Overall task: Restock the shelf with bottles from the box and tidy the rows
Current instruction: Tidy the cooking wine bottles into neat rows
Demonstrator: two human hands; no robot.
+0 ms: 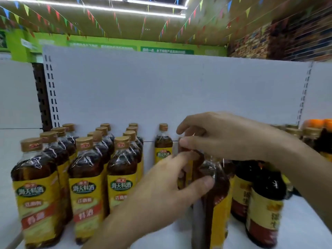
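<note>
- My left hand (167,184) grips the shoulder of a cooking-wine bottle (217,203) standing on the white shelf (296,234).
- My right hand (224,137) curls over its top.
- Rows of matching bottles (86,186) stand left.

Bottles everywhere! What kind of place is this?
Probably a supermarket or grocery shop. Rows of matching bottles stand on a white slotted shelf, bright pennant flags hang overhead, and the left hand and right hand grip another bottle.
</note>
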